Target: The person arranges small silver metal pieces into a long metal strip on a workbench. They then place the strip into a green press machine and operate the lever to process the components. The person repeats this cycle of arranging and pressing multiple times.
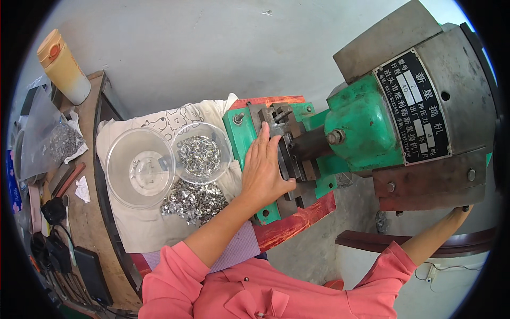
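Note:
My left hand lies against the dark steel die block on the green base of a bench press. Its fingers are stretched along the block's side and the thumb is spread away. No part shows in its grasp. My right forearm reaches up to the far right; the press head hides the right hand, so its grip and what it touches cannot be seen. Beside my left forearm lies a heap of small flat metal pieces. Behind it stands a clear tub of shiny bent metal pieces.
A larger clear tub with a few small pieces stands on a cream printed cloth. Left is a wooden desk with a yellow bottle, pliers, cables and a black flat device. A dark red curved rail runs right.

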A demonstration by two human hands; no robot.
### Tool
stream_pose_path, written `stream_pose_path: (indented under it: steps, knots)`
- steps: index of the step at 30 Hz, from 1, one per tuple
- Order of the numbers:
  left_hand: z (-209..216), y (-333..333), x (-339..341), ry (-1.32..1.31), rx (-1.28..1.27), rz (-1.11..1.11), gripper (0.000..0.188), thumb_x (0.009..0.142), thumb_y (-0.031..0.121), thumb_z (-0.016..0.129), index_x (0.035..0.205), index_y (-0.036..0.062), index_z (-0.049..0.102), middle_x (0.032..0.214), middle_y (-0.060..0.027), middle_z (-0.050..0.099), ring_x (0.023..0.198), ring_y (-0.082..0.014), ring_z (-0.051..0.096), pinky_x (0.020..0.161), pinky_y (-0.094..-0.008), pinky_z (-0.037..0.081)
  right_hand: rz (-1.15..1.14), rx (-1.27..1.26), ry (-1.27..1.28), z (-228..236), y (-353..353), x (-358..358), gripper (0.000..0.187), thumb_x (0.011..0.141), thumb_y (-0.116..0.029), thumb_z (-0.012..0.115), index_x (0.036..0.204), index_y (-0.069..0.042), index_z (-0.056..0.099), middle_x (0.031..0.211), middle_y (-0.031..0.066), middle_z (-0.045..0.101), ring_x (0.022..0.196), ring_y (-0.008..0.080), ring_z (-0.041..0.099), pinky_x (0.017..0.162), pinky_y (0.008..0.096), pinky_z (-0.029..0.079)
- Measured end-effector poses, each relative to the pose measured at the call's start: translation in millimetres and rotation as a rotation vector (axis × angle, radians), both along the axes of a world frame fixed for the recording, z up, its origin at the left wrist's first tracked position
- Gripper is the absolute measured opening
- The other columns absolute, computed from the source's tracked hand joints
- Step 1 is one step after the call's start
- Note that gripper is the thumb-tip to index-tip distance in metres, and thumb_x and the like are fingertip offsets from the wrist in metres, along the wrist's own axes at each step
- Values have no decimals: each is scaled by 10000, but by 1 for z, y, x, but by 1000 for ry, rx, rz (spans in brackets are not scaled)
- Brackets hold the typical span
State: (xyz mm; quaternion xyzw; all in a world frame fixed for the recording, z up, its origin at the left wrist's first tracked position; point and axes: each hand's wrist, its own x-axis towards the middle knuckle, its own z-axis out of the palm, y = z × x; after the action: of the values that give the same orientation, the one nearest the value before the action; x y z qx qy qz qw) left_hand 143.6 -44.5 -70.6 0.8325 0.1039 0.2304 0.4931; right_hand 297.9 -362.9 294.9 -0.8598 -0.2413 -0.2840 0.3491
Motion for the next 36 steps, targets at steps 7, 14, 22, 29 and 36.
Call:
stream_pose_path:
  steps: [7, 14, 22, 29, 36]
  knots:
    - [-5, 0, 0, -52, 14, 26, 1009, 563, 224, 874, 1400, -8, 361, 1610, -295, 160, 1412, -461, 323, 1161, -502, 299, -24, 3, 12, 1, 0, 2, 668, 940, -595, 609, 1049, 64, 598, 841, 140, 625, 686, 223, 609, 593, 347, 506]
    - [-3, -1, 0, -49, -8, 18, 994, 565, 228, 877, 1392, -11, 381, 1613, -301, 157, 1440, -460, 299, 1184, -494, 283, -51, 10, 36, 6, -7, 4, 642, 941, -588, 613, 1008, 50, 603, 782, 120, 612, 637, 207, 593, 559, 334, 494]
    - [-4, -3, 3, -47, 0, 36, 1020, 575, 234, 879, 1417, -11, 359, 1614, -297, 157, 1429, -464, 321, 1178, -500, 293, -134, -46, 94, 33, 6, 4, 614, 943, -579, 616, 962, 35, 607, 714, 97, 598, 581, 188, 575, 521, 319, 480]
    - [-1, 0, 2, -26, 17, 31, 1013, 575, 235, 872, 1422, -7, 373, 1615, -289, 162, 1432, -453, 320, 1169, -501, 302, -209, -78, 153, 55, 30, 1, 581, 945, -568, 621, 901, 11, 607, 624, 63, 566, 507, 161, 541, 468, 300, 452]
    - [-1, -1, 3, -6, 25, 25, 1014, 579, 235, 869, 1430, -6, 372, 1615, -291, 164, 1444, -441, 309, 1166, -495, 303, -241, 154, 33, 49, -14, 29, 581, 930, -591, 628, 895, -12, 610, 638, 46, 551, 508, 143, 508, 474, 293, 438]
